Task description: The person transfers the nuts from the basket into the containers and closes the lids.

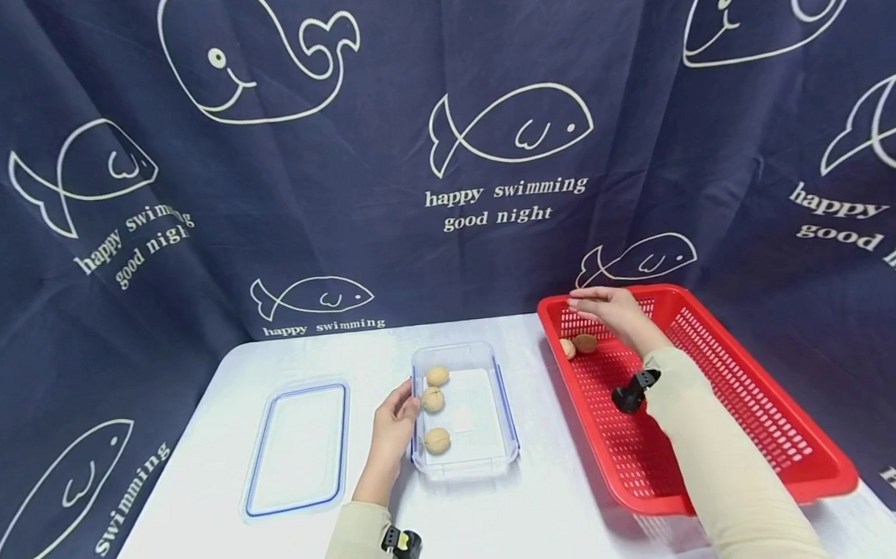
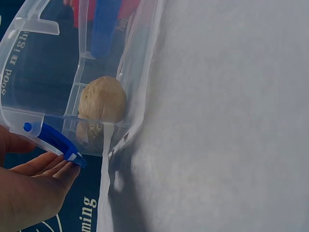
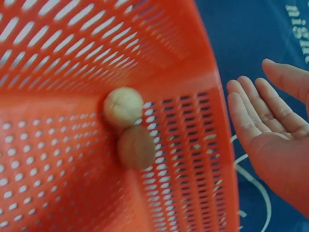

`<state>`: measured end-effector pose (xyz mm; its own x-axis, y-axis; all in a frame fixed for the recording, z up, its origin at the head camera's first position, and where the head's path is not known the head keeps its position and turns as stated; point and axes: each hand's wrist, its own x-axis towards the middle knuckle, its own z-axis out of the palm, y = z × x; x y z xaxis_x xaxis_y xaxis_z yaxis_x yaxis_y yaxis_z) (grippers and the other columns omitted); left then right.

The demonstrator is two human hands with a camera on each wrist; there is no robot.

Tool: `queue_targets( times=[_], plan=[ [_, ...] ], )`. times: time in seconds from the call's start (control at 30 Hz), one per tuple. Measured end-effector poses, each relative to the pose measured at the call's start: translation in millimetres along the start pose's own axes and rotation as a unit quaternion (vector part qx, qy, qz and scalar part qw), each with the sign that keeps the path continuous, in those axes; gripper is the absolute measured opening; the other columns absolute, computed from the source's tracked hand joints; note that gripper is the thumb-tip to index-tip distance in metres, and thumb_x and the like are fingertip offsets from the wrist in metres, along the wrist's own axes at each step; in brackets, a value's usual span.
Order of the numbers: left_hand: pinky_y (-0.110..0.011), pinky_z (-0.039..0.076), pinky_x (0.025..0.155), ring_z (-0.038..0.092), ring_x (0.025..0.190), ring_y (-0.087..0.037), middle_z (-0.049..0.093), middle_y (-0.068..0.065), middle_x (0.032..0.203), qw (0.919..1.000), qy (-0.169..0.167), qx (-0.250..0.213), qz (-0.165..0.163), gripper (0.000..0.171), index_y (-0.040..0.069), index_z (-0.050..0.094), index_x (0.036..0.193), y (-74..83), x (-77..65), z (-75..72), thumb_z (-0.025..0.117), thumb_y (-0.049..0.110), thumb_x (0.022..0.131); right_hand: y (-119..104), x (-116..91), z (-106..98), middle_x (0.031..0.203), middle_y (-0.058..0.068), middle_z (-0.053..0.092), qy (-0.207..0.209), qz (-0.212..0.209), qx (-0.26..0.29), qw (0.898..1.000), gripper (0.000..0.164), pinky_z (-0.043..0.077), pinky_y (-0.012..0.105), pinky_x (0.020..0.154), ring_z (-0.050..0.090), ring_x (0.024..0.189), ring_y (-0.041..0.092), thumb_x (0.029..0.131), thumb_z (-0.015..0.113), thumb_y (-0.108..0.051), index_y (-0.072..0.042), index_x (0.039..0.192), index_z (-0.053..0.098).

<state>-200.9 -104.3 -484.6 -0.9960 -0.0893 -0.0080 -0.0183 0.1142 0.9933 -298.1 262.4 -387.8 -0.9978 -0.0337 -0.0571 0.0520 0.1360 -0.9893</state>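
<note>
My left hand (image 1: pixel 394 419) holds the left rim of a clear plastic container (image 1: pixel 477 470) with blue latches. In the left wrist view its fingers touch a blue latch (image 2: pixel 60 141). Three walnuts lie along the container's left side: a far one (image 1: pixel 437 376), a middle one (image 1: pixel 433 398) and a near one (image 1: pixel 437 440). Over the far left part of a red basket (image 1: pixel 585 419) is my right hand (image 1: pixel 616 312), palm empty and fingers extended. Two walnuts, one pale (image 3: pixel 123 107) and one browner (image 3: pixel 136 148), touch each other in a basket corner.
A clear lid (image 1: pixel 298 449) with a blue seal lies flat on the white table (image 1: pixel 459 529), left of the container. The dark blue curtain (image 1: pixel 384 190) hangs behind the table. The basket's raised walls stand at the right.
</note>
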Motion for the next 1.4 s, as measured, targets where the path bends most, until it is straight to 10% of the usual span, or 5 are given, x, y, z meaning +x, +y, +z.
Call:
queue_targets(
  times=[0.43, 0.87, 1.4],
  plan=[
    [-0.042, 0.040, 0.109, 0.047, 0.129, -0.038, 0.047, -0.026, 0.139, 1.0000, 0.003, 0.003, -0.001, 0.042, -0.005, 0.045, 0.138, -0.2, 0.0, 0.1, 0.051, 0.006, 0.098, 44, 1, -18, 0.119, 0.007, 0.060, 0.045, 0.077, -0.045, 0.995, 0.049, 0.041, 0.040, 0.107, 0.058, 0.080, -0.010, 0.095, 0.058, -0.009, 0.010, 0.138, 0.043],
    [-0.042, 0.039, 0.110, 0.047, 0.128, -0.037, 0.049, -0.026, 0.138, 1.0000, 0.005, -0.005, -0.002, 0.042, -0.005, 0.046, 0.138, -0.4, 0.9, 0.1, 0.053, 0.007, 0.098, 73, 1, -22, 0.119, 0.017, 0.059, 0.061, 0.126, -0.033, 0.990, 0.049, 0.055, 0.025, 0.089, 0.060, 0.080, -0.002, 0.092, 0.059, -0.001, 0.015, 0.135, 0.042],
    [-0.042, 0.039, 0.110, 0.047, 0.129, -0.037, 0.047, -0.027, 0.139, 1.0000, 0.000, -0.007, -0.001, 0.043, -0.005, 0.044, 0.138, 0.1, 0.3, -0.4, 0.052, 0.006, 0.098, 79, 4, -13, 0.092, -0.002, 0.063, 0.074, 0.142, -0.097, 0.982, 0.051, 0.056, 0.019, 0.075, 0.056, 0.072, -0.001, 0.088, 0.067, -0.006, 0.011, 0.133, 0.048]
  ],
)
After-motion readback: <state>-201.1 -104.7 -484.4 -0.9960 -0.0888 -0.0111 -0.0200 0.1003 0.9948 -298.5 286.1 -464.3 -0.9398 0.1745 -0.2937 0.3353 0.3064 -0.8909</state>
